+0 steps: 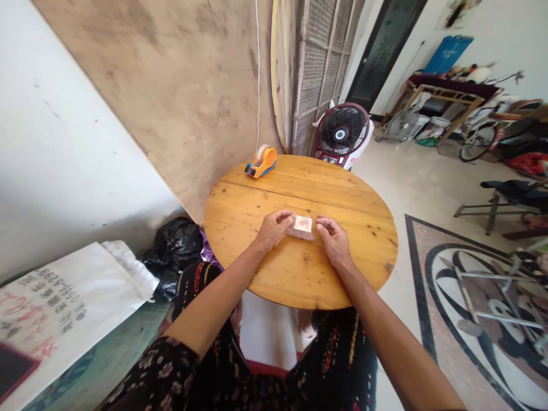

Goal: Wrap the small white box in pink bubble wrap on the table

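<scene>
A small pale box point(303, 224) with a reddish mark on its top sits on the round wooden table point(240, 208), and it seems to have a clear wrap around it. The fingertips of my left hand point(274, 226) are closed at the left end of this box. My right hand point(334, 240) is just beyond its right end, fingers bent, with a small gap between thumb and forefinger. Nothing shows in that gap.
An orange tape dispenser point(264, 162) stands at the table's far left edge. Behind the table is a fan point(341, 134). Black plastic bags point(177, 242) and a white printed sack point(81, 297) lie to the left. A metal-framed rack point(492, 285) stands on the right.
</scene>
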### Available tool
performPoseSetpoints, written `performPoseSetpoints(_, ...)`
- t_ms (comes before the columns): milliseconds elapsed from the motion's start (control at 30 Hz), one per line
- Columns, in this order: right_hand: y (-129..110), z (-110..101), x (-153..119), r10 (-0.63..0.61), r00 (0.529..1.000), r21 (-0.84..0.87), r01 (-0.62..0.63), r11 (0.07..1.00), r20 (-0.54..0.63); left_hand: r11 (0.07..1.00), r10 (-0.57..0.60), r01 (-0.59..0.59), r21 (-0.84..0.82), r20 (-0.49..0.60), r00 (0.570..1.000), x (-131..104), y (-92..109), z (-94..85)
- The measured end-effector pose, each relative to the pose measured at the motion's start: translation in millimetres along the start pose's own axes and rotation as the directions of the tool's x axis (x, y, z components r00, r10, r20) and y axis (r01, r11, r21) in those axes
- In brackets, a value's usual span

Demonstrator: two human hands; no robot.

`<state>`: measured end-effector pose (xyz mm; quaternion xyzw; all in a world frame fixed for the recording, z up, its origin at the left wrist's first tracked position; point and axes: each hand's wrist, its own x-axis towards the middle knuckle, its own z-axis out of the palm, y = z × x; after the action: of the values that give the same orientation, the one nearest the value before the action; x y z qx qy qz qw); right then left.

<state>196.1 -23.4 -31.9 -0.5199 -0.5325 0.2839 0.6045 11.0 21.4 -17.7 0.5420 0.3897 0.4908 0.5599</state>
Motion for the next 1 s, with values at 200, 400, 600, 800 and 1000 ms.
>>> performPoseSetpoints(200, -3.6, -0.2, -1.1, 0.019, 1.0, -0.021, -0.019, 1.0, 0.011, 1.0, -0.002, 0.002, 0.015, -0.006, 1.0, 1.6, -2.1, 0.8)
performPoseSetpoints(400, -7.1, -1.7, -3.3, 0.019, 0.999, -0.049, -0.017, 0.999, 0.048, 0.996, 0.021, -0.02, 0.084, 0.0, 1.0, 2.4, -4.1, -0.4)
performPoseSetpoints(600, -6.4, 0.7, -4.7, -0.092, 0.991, -0.194, 0.11, 0.975, 0.102, 0.985, 0.061, -0.06, 0.164, -0.001, 0.998, 2.1, -3.3, -0.1)
performPoseSetpoints(800, -3.9, 1.8, -3.3, -0.137, 0.983, -0.21, 0.16, 0.964, 0.12, 0.972, 0.074, -0.072, 0.226, -0.004, 0.997, 3.5, -4.0, 1.2)
performPoseSetpoints(1000, -10.3, -1.2, -4.6, -0.142, 0.984, -0.263, 0.167, 0.95, 0.111, 0.975, 0.09, -0.085, 0.204, -0.011, 0.996, 3.2, -5.4, 1.1)
